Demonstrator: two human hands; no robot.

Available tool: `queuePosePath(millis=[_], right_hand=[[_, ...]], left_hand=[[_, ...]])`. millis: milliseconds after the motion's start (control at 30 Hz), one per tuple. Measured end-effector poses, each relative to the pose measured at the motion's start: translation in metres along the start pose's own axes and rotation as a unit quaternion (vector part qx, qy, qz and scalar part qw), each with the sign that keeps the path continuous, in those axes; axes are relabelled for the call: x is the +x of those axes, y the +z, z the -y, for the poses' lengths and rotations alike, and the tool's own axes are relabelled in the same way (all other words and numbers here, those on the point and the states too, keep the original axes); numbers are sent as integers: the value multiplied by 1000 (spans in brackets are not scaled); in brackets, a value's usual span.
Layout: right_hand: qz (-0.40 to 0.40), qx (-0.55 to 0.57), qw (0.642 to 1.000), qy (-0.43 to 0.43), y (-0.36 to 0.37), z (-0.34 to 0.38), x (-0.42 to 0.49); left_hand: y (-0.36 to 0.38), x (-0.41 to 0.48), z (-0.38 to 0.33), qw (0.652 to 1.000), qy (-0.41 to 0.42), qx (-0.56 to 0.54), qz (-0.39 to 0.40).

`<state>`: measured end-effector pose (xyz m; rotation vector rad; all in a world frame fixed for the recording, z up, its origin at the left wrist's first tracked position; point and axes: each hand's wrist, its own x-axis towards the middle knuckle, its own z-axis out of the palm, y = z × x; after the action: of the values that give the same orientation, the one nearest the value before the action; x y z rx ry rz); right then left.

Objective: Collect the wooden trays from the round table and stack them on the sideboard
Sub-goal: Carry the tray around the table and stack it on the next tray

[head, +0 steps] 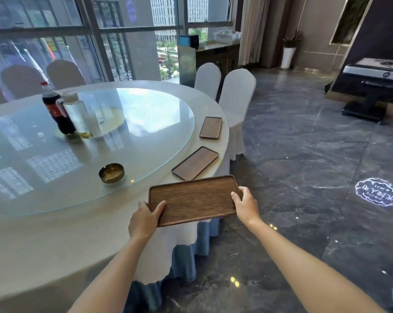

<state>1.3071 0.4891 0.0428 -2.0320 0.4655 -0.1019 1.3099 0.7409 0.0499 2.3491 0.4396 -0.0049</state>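
Note:
I hold a dark wooden tray (194,198) level at the near right edge of the round table (55,240). My left hand (144,219) grips its near left corner, thumb on top. My right hand (246,205) grips its right end. Two more wooden trays lie flat on the table's cream rim: a second tray (195,163) just beyond the held one, and a third tray (210,127) farther along the edge. The dark sideboard (217,56) stands by the window at the back.
A glass turntable (145,123) covers the table's middle, with a cola bottle (57,109), a clear bottle (78,109) and a brass ashtray (111,173) on it. Two white-covered chairs (236,100) stand at the table's right. Dark marble floor (304,177) spreads to the right.

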Motion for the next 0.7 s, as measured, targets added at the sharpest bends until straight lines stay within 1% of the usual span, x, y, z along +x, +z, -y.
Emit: queuePosePath(millis=[167,333,500,700], right_hand=[[39,-19,999,4,14,-12,98],[120,-51,991,-19,31,-15,212],[221,-96,969,-49,37,-12,311],[290,-144,943,-73,41,-4,389]], left_hand=[[51,66,-20,999,-40,17,5],[105,126,-45,994,-105,27,-19],[150,167,-81,978,-200,30,-49],[189,189,-107,962,-264,38,-56]])
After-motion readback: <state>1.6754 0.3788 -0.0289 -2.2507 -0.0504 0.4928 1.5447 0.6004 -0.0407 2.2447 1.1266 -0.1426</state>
